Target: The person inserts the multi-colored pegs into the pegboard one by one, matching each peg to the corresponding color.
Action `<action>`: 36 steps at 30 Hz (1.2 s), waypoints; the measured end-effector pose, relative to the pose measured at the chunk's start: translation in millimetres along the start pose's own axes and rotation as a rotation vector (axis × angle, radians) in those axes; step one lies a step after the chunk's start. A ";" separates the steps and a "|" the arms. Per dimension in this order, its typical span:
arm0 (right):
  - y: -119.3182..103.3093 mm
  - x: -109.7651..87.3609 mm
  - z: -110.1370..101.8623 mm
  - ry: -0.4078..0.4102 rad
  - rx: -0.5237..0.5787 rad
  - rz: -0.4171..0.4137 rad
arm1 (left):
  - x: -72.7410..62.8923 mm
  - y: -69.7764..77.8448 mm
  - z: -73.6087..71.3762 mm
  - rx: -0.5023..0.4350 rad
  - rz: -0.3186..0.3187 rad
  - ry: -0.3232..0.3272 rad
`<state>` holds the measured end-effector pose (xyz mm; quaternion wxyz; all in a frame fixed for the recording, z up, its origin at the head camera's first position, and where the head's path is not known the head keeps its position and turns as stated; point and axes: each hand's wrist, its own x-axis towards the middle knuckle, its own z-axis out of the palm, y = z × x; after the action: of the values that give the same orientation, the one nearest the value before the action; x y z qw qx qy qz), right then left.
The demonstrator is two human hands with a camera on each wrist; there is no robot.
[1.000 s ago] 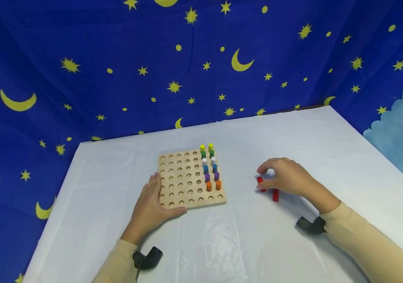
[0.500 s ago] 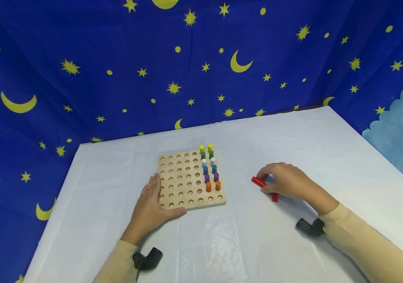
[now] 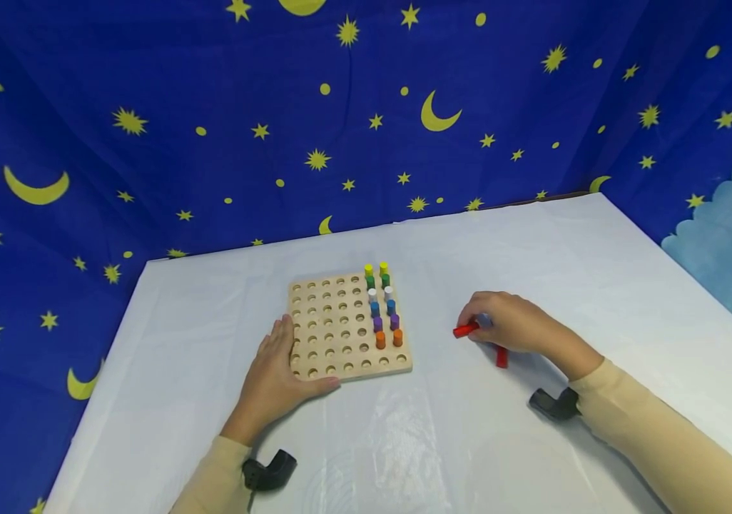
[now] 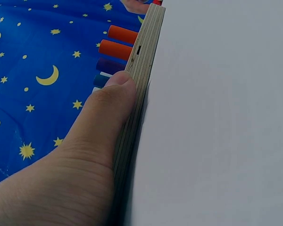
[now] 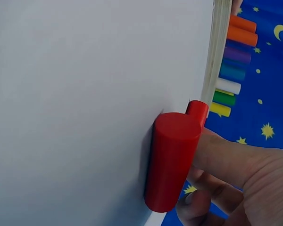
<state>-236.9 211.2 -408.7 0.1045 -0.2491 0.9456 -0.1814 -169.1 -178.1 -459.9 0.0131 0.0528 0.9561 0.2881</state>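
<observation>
A square wooden pegboard (image 3: 339, 363) lies on the white table, its two right-hand columns filled with paired pegs except in the nearest row. My left hand (image 3: 271, 382) rests against the board's near-left corner, fingers straight along the left side and thumb along the front edge. To the right of the board, my right hand (image 3: 512, 323) pinches a red peg (image 3: 465, 330), whose end sticks out leftward from the fingertips. A second red peg (image 5: 172, 162) lies on the table below that hand, large in the right wrist view and partly covered in the head view.
Orange (image 3: 381, 340), purple (image 3: 377, 324), blue (image 3: 375, 309), white (image 3: 372, 294), green (image 3: 370, 283) and yellow pegs (image 3: 369, 270) stand upright in the board. A blue curtain (image 3: 237, 107) with stars and moons hangs behind the table (image 3: 366, 457). Black wrist devices (image 3: 270, 471) sit by both sleeves.
The right fingers have drawn together on the red peg and turned it so that it points left. The left hand and pegboard stay in place; the other red peg still lies on the table.
</observation>
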 end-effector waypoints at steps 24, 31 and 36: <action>-66.4 5.7 15.7 -0.005 0.506 -0.091 | -1.1 1.2 -0.2 0.001 -0.005 -0.005; -86.8 10.2 30.9 0.037 0.507 -0.105 | -0.7 1.2 -0.3 0.003 -0.002 -0.005; -98.1 13.2 40.8 0.085 0.435 -0.138 | -0.2 0.7 -1.2 -0.001 0.005 0.003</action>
<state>-193.9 113.2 -408.6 0.1031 -0.2772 0.8684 -0.3980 -168.8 -178.2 -458.5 0.0111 0.0549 0.9558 0.2885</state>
